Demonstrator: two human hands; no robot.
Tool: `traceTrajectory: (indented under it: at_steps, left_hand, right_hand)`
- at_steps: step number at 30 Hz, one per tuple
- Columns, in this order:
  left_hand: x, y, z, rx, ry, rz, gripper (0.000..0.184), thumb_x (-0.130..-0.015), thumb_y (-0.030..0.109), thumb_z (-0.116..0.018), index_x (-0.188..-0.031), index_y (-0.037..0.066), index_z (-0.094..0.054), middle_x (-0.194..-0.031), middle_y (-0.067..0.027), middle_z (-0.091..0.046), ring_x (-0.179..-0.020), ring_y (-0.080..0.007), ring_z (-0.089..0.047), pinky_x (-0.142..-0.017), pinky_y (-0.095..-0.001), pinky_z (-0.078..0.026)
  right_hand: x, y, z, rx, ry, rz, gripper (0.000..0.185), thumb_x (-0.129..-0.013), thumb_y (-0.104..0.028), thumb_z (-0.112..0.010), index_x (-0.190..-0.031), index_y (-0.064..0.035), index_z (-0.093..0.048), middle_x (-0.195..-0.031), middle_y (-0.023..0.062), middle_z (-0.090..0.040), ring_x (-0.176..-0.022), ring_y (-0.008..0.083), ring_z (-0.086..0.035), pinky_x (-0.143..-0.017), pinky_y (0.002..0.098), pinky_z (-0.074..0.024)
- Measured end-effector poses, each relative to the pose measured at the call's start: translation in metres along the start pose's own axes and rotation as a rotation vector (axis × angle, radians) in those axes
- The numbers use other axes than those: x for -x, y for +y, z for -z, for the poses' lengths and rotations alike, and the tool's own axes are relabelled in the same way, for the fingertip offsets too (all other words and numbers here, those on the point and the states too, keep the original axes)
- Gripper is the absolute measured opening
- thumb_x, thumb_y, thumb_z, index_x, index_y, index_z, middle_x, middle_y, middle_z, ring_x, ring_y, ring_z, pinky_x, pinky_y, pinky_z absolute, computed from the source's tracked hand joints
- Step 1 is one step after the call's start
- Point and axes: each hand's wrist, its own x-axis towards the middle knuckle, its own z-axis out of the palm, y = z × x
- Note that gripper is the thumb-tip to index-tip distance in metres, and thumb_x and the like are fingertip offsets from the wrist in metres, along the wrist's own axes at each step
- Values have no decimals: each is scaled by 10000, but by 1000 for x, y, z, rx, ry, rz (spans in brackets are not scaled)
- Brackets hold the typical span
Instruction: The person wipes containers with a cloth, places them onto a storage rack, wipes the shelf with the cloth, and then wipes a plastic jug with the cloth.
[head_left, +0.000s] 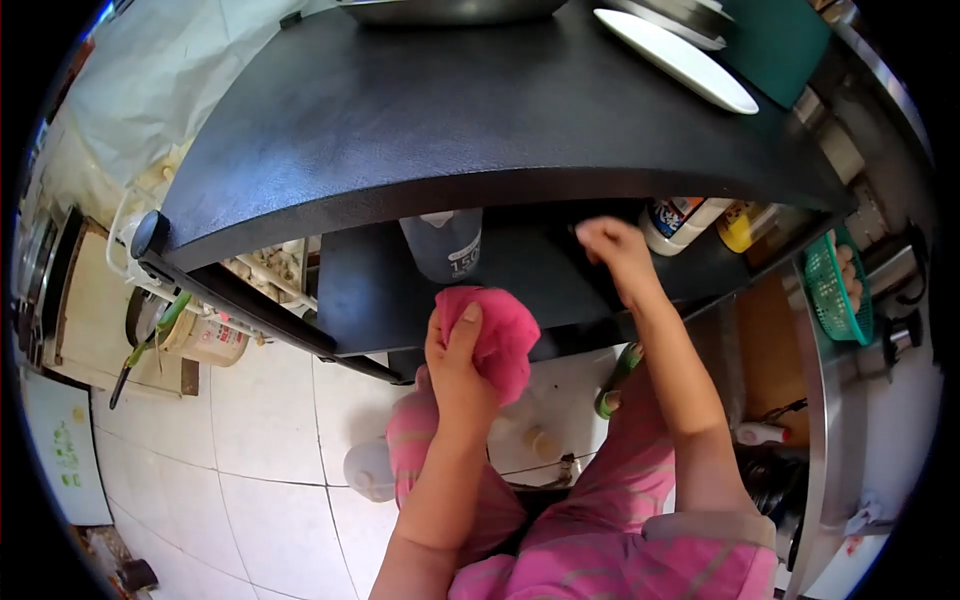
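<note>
In the head view my left hand [462, 350] is closed around a folded pink cloth [505, 340], held just in front of the shelf unit. My right hand [617, 250] reaches over the lower black shelf [365, 280] with its fingers curled in. A small dark spot shows at its fingertips, and I cannot make out what they hold, if anything. Between the hands, towards the left, stands a dark see-through container [445, 250] with white print. Right of my right hand are a white bottle [680, 225] with a coloured label and a yellow-labelled jar [745, 225].
The black top shelf [480, 110] overhangs the lower one. On it are a white plate [685, 60] and a metal pan [455, 10]. A green basket [835, 295] sits at right. A plastic jug [370, 470] stands on the tiled floor beside my leg.
</note>
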Motion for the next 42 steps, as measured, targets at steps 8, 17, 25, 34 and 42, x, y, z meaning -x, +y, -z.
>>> traceTrajectory:
  at_steps: [8,17,25,34,42]
  left_hand:
    - [-6,2,6,30,-43,-44,263,-902,251,-595,-1047,32,-577,-900,-81,-655,-821,-190,-628,-766,-307,-494]
    - [-1,-15,6,13,-149,26,303,-966,280,-503,-1108,22,-576,-1008,-114,-662,-942,-227,-623,-870,-347,-478]
    - [21,-40,-10,-404,-443,-81,392,-955,279,-547,-1229,-1,-547,-1280,-160,-536,-1133,-282,-541,-995,-380,-406]
    - [19,-21,-18,-948,-272,-535,337,-893,183,-628,-1194,40,-580,-1321,-133,-505,-1156,-231,-522,-934,-346,-440]
    - [13,-23,-11,-998,-353,-522,219,-845,54,-642,-1063,32,-649,-1233,-128,-565,-1084,-210,-570,-875,-314,-478]
  right_hand:
    - [115,47,24,191,-350,65,228,-757,-108,-793,-681,-36,-590,-703,11,-521,-664,108,-487,-587,270,-379]
    - [136,42,16,237,-187,-55,261,-825,-229,-715,-885,-22,-568,-899,80,-559,-817,178,-550,-697,300,-435]
    - [142,21,-28,-1308,-573,-457,661,-972,-491,-418,-1455,-56,-296,-1453,165,-406,-1314,375,-425,-1009,645,-375]
    - [80,-23,11,283,452,712,438,-697,-115,-731,-1095,8,-596,-1224,162,-572,-1149,299,-550,-980,405,-424]
    - [-27,36,-16,751,117,95,742,-836,-455,-572,-1404,-15,-389,-1396,303,-391,-1294,504,-352,-1082,512,-304]
